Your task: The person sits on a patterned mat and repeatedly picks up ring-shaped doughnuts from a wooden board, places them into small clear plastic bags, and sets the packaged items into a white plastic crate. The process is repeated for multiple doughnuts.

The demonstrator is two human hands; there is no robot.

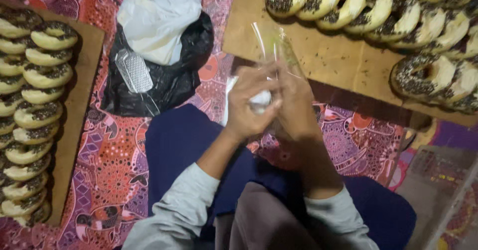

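Observation:
My left hand (250, 105) and my right hand (297, 105) meet in front of me, above my dark blue lap. Together they pinch a thin clear plastic bag (277, 46) whose open end sticks up past my fingers. Something white (261, 99) shows between my two hands, too hidden to name. Just beyond the hands lies a brown board (328, 61) with rows of ring doughnuts (398, 16) topped with white icing and dark sprinkles.
A second brown board (82, 105) at the left carries two more rows of doughnuts (37, 115). A black plastic bag (172, 81) with a white bag (157, 18) and a small metal grater (133, 71) on it lies on the red patterned cloth (114, 165).

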